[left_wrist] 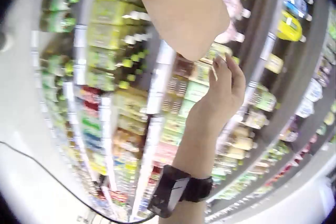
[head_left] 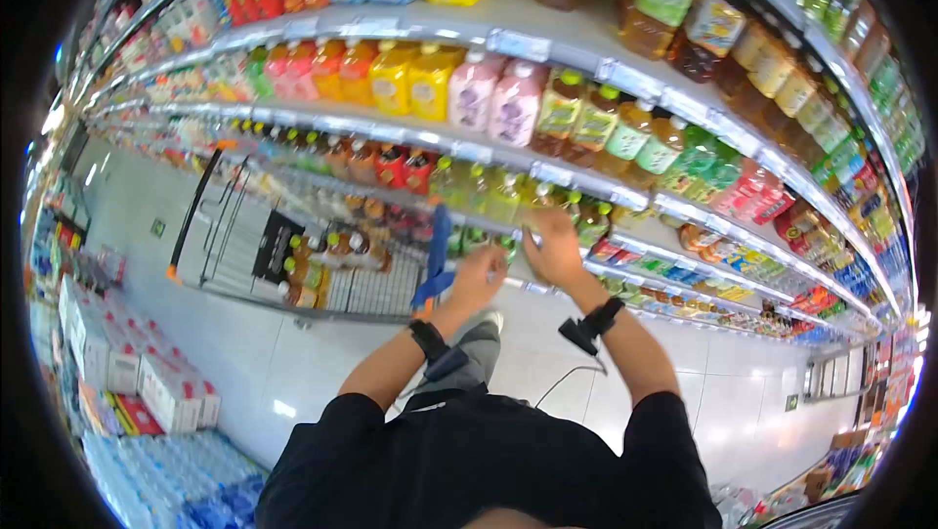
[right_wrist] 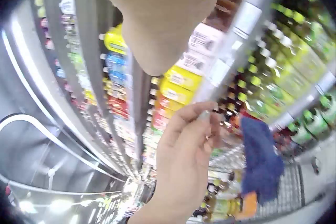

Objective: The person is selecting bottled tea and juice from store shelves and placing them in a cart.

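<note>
Head view: left hand (head_left: 479, 278) and right hand (head_left: 555, 250) show bent fingers, whether holding anything I can't tell, the right nearer those upright yellow-green bottles (head_left: 503, 199) below the shelf's front edge (head_left: 553, 174).

Your right grip (head_left: 554, 251) is nearest the pale yellow-green bottles (head_left: 503, 199); they stand capped, side by side, along a shelf (head_left: 625, 195), some with white caps and some with yellow-green; they look upright; your grip hides part of the row, and you cannot tell from here whether it touches them; the green-labelled bottles (head_left: 473, 238) stand on the shelf below; your left grip (head_left: 478, 278) has bent fingers, too blurred to show anything small between them, and is near the dark blue piece (right_wrist: 261, 161), which is upright at the end of the wire cart (head_left: 363, 295).
</note>
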Motion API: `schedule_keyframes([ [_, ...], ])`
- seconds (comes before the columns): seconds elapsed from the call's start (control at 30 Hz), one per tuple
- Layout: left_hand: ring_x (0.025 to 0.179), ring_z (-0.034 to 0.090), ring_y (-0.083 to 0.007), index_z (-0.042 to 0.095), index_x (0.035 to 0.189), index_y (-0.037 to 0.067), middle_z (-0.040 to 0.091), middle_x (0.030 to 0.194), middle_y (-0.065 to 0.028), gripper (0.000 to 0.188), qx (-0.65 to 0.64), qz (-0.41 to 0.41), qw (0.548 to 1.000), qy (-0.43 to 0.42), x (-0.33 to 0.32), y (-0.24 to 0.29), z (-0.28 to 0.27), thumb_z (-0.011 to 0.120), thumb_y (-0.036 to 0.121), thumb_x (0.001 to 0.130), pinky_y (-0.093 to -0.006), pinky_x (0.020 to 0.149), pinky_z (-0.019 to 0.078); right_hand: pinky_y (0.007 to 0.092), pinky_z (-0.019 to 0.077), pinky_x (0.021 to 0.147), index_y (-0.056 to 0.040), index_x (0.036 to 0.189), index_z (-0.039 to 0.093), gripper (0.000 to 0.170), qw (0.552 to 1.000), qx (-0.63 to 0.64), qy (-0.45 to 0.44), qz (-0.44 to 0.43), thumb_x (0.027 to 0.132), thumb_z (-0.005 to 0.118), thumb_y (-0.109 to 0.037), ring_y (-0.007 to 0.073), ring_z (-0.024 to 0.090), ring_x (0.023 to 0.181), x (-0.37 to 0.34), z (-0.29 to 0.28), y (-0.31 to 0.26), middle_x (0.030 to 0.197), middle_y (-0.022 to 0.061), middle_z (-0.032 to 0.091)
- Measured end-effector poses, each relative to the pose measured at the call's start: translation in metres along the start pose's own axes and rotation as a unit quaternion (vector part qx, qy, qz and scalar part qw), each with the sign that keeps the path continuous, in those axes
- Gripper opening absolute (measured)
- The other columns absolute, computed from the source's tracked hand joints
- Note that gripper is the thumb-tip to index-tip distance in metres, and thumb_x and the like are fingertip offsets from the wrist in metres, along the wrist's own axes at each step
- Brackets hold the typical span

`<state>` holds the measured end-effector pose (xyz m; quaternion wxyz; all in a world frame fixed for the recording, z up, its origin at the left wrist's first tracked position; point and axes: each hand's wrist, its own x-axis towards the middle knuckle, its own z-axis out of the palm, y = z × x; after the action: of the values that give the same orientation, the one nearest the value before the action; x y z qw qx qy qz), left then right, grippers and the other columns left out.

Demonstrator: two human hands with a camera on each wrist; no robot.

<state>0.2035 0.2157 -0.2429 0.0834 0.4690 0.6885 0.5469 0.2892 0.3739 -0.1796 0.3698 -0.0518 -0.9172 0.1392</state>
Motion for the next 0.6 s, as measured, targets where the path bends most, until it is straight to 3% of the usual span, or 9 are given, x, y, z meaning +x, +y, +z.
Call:
schedule_keyframes([
  [0.07, 0.074, 0.059, -0.0325, 0.061, 0.096, 0.004, 0.06, 0.079, -0.013, 0.02, -0.056, -0.102, 0.987, -0.114, -0.088, -0.027, 0.005, 0.06, 0.014, 0.079, -0.0409, 0.068, 0.0477, 0.0397, 0.0483, 0.08, -0.0057, 0.102, 0.061, 0.024, 0.967, 0.141, -0.119, 0.178, 0.078, 0.062, -0.012, 0.0315, 0.061, 0.09, -0.075, 0.044, -0.02, 0.095, 0.0161, 0.063],
  [0.1, 0.077, 0.061, -0.0325, 0.061, 0.097, 0.004, 0.062, 0.084, -0.0142, 0.023, 0.019, -0.093, 0.965, -0.246, -0.127, -0.049, 0.004, 0.061, 0.018, 0.08, -0.0417, 0.07, 0.0479, 0.0378, 0.0498, 0.076, -0.0062, 0.102, 0.061, 0.025, 0.934, 0.159, -0.171, 0.27, 0.079, 0.062, -0.014, 0.0296, 0.062, 0.084, -0.108, 0.064, -0.035, 0.089, 0.0139, 0.064],
  [0.13, 0.081, 0.062, -0.0324, 0.062, 0.099, 0.004, 0.063, 0.088, -0.0154, 0.026, 0.086, -0.079, 0.92, -0.373, -0.165, -0.073, -0.001, 0.061, 0.023, 0.08, -0.0425, 0.072, 0.0481, 0.0358, 0.0512, 0.073, -0.0068, 0.103, 0.061, 0.026, 0.892, 0.168, -0.223, 0.356, 0.079, 0.062, -0.016, 0.0278, 0.064, 0.078, -0.138, 0.08, -0.048, 0.082, 0.0116, 0.066],
  [0.17, 0.084, 0.063, -0.0324, 0.062, 0.1, 0.004, 0.065, 0.093, -0.0166, 0.03, 0.144, -0.061, 0.856, -0.493, -0.199, -0.087, -0.008, 0.062, 0.028, 0.081, -0.0433, 0.073, 0.0483, 0.0351, 0.0516, 0.072, -0.0074, 0.103, 0.061, 0.026, 0.879, 0.191, -0.256, 0.353, 0.079, 0.062, -0.017, 0.0263, 0.065, 0.077, -0.167, 0.095, -0.061, 0.081, 0.0108, 0.066],
  [0.27, 0.082, 0.062, -0.0373, 0.066, 0.093, 0.006, 0.065, 0.089, -0.0174, 0.028, 0.093, -0.279, 0.8, -0.523, -0.269, -0.104, -0.048, 0.058, 0.028, 0.078, -0.0471, 0.076, 0.0482, 0.0332, 0.0524, 0.072, -0.0084, 0.104, 0.062, 0.028, 0.838, 0.244, -0.371, 0.318, 0.078, 0.062, -0.018, 0.0227, 0.066, 0.075, -0.214, 0.127, -0.108, 0.08, 0.0091, 0.066],
  [0.37, 0.09, 0.062, -0.0373, 0.068, 0.095, 0.007, 0.065, 0.098, -0.0191, 0.031, 0.132, -0.4, 0.787, -0.451, -0.318, -0.143, -0.085, 0.057, 0.031, 0.079, -0.0453, 0.08, 0.0485, 0.0326, 0.0523, 0.072, -0.0069, 0.102, 0.062, 0.027, 0.796, 0.24, -0.494, 0.256, 0.08, 0.062, -0.021, 0.0202, 0.066, 0.077, -0.22, 0.158, -0.152, 0.081, 0.0082, 0.067],
  [0.47, 0.096, 0.061, -0.0376, 0.067, 0.097, 0.005, 0.064, 0.105, -0.0208, 0.035, 0.146, -0.353, 0.827, -0.413, -0.333, -0.158, -0.139, 0.056, 0.034, 0.08, -0.0437, 0.084, 0.0483, 0.0333, 0.0524, 0.072, -0.0065, 0.102, 0.062, 0.026, 0.75, 0.276, -0.519, 0.303, 0.081, 0.062, -0.022, 0.0211, 0.067, 0.078, -0.207, 0.2, -0.191, 0.082, 0.0089, 0.068],
  [0.5, 0.096, 0.061, -0.0375, 0.066, 0.098, 0.005, 0.064, 0.103, -0.0204, 0.035, 0.117, -0.446, 0.825, -0.326, -0.343, -0.176, -0.146, 0.056, 0.034, 0.081, -0.0426, 0.084, 0.0487, 0.0334, 0.0525, 0.072, -0.0062, 0.102, 0.062, 0.026, 0.753, 0.281, -0.513, 0.302, 0.081, 0.062, -0.022, 0.0223, 0.067, 0.079, -0.198, 0.215, -0.203, 0.083, 0.0096, 0.068],
  [0.6, 0.094, 0.062, -0.0375, 0.064, 0.1, 0.005, 0.065, 0.103, -0.0198, 0.036, 0.116, -0.354, 0.883, -0.287, -0.355, -0.214, -0.196, 0.057, 0.035, 0.081, -0.042, 0.084, 0.0488, 0.0335, 0.0524, 0.071, -0.0059, 0.102, 0.062, 0.026, 0.788, 0.246, -0.508, 0.245, 0.081, 0.062, -0.021, 0.0233, 0.067, 0.08, -0.184, 0.28, -0.229, 0.084, 0.0107, 0.068],
])
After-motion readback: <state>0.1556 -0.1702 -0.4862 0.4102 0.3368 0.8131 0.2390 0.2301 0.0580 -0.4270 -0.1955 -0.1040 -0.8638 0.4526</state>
